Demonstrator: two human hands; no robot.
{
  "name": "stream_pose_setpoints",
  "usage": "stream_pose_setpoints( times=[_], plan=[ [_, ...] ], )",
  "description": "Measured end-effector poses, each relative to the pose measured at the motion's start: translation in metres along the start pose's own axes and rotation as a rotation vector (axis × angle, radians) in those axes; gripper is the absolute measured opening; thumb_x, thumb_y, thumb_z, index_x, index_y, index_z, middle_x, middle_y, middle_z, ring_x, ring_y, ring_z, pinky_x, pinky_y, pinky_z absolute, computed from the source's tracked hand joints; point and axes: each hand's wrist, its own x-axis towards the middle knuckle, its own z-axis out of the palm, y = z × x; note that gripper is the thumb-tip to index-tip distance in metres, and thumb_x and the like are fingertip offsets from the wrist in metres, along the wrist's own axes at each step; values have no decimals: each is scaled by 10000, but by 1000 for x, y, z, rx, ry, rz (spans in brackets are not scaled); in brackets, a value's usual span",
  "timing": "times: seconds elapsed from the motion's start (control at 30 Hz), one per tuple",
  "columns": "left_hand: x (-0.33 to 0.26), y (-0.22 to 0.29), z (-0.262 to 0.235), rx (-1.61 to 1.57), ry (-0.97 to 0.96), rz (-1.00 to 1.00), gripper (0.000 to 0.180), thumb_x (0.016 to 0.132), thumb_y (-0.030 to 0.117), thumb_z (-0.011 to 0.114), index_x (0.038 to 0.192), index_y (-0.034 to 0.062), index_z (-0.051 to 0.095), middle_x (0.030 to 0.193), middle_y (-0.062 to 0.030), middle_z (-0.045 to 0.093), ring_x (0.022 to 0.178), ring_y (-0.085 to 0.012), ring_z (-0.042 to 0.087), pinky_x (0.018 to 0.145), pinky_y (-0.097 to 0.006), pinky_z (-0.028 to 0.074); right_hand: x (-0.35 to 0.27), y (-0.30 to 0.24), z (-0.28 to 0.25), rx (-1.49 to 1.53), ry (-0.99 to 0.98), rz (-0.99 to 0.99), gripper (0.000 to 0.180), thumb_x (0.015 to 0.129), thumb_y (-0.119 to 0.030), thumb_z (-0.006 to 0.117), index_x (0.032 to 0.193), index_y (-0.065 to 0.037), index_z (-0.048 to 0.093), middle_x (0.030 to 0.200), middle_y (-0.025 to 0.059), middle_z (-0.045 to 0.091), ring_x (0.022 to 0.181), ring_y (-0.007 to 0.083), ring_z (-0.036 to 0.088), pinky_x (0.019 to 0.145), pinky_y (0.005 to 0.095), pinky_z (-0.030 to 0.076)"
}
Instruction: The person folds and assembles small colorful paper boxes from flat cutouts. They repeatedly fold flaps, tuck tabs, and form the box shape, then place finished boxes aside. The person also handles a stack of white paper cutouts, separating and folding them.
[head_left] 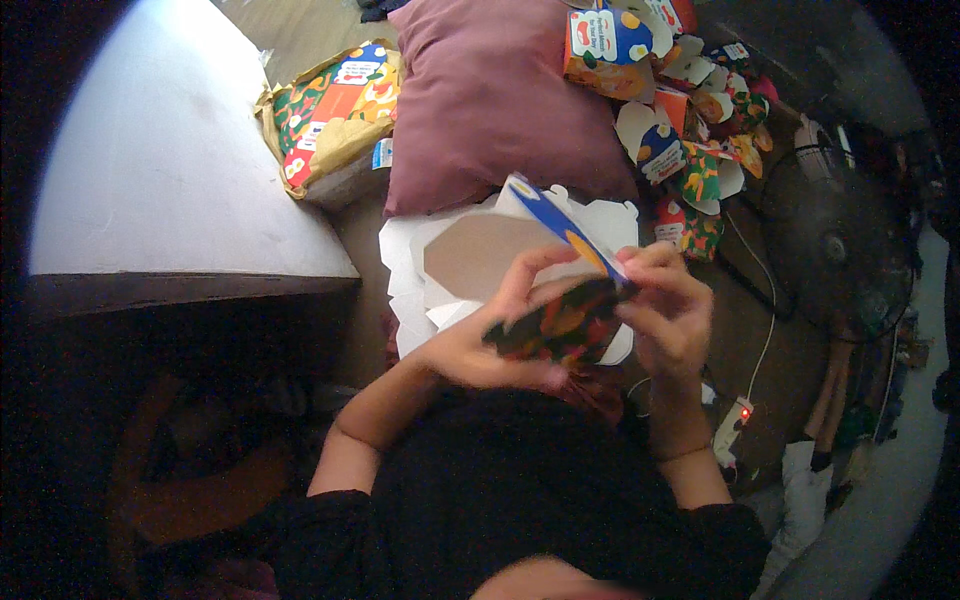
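Note:
Between my hands is a partly folded cardboard box (565, 325), its dark green side patterned with orange and red shapes and its blue side tilted up. My left hand (485, 340) is wrapped round the box's left side, with its thumb along the near edge. The fingers of my right hand (668, 300) pinch the box's right corner, where the blue panel meets the green one. Below the box lie flat white cardboard blanks (405, 260), one of them with a grey-brown middle. What the box looks like inside is hidden.
A mauve pillow (490, 100) lies beyond the blanks. Folded colourful boxes (605, 50) are heaped at the far right. An opened brown-paper pack of printed blanks (335, 110) sits far left, beside a white tabletop (190, 170). At right are a fan (840, 240) and a lit power strip (733, 430).

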Motion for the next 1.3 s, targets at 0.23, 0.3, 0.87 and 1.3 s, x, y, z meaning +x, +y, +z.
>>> stream_pose_setpoints(
  times=[0.23, 0.3, 0.87, 1.3],
  plan=[
    [0, -8, -2, -262, 404, -189, 1075, 653, 797, 464, 1428, 88, 236, 1433, -150, 326, 1280, -328, 380, 1070, -487, 280, -11, -31, 6, -380, -332, -44, 249, 708, -123, 710, 955, -103, 682, 851, 59, 665, 793, 217, 598, 863, 407, 417],
    [-4, -6, -4, 104, 217, -222, 982, 694, 645, 609, 1428, 105, 244, 1445, -110, 316, 1290, -279, 375, 1092, -431, 263, -15, -26, 9, -459, -295, 16, 315, 700, -165, 729, 1008, -133, 671, 824, 38, 648, 715, 192, 575, 809, 392, 423],
    [-28, 26, 26, 222, 497, -417, 436, 929, 279, 511, 1263, 10, 434, 1165, -108, 549, 1046, -175, 535, 907, -304, 420, -7, 15, 13, -439, -160, 91, 198, 697, -127, 741, 796, -35, 596, 772, 77, 592, 744, 187, 566, 693, 297, 455],
    [-30, 9, 11, -73, 571, -372, 399, 831, 208, 592, 1159, 19, 470, 958, -68, 571, 874, -133, 555, 794, -267, 445, -18, 15, 4, -75, -111, 327, 361, 701, -163, 766, 965, -37, 555, 873, 41, 610, 835, 146, 573, 823, 284, 439]
  ],
)
